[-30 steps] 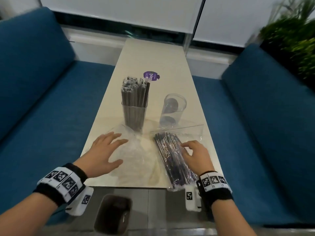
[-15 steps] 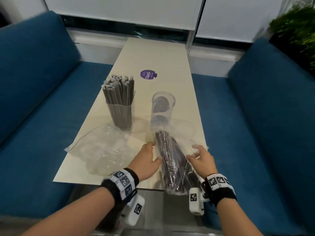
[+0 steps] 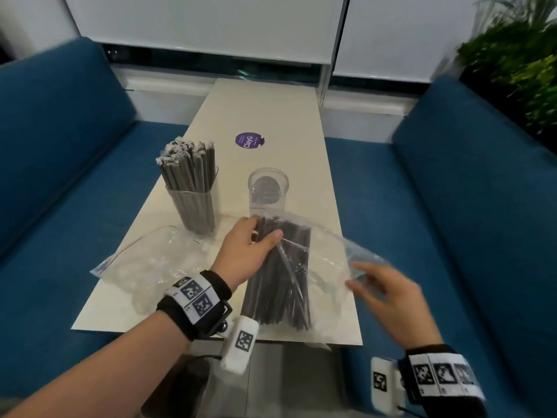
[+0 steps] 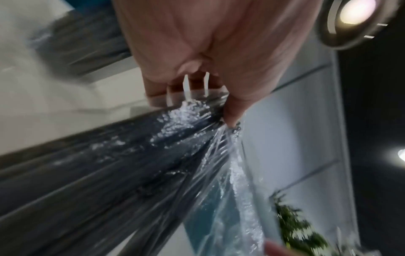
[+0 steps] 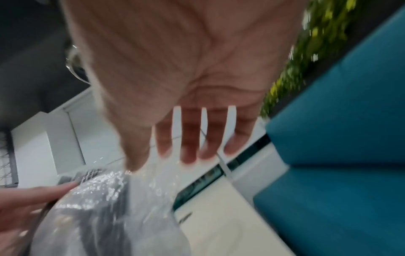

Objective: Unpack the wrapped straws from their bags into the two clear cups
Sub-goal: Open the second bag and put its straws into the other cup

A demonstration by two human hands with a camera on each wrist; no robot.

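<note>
Currently second bag (image 3: 327, 267) in hand: left hand (image 3: 245, 254) curls round the dark wrapped straws (image 3: 280, 285) near its mouth at table (image 3: 271, 110) 6 o'clock, right hand (image 3: 388, 292) spread, blurred at 4 o'clock, contact unclear; next likely draw bundle out toward empty cup (image 3: 268, 190) at 12 o'clock.

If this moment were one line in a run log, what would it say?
left hand: grips dark straws through clear plastic bag | right hand: open, at bag's side | left clear cup: full | right clear cup: empty
</note>
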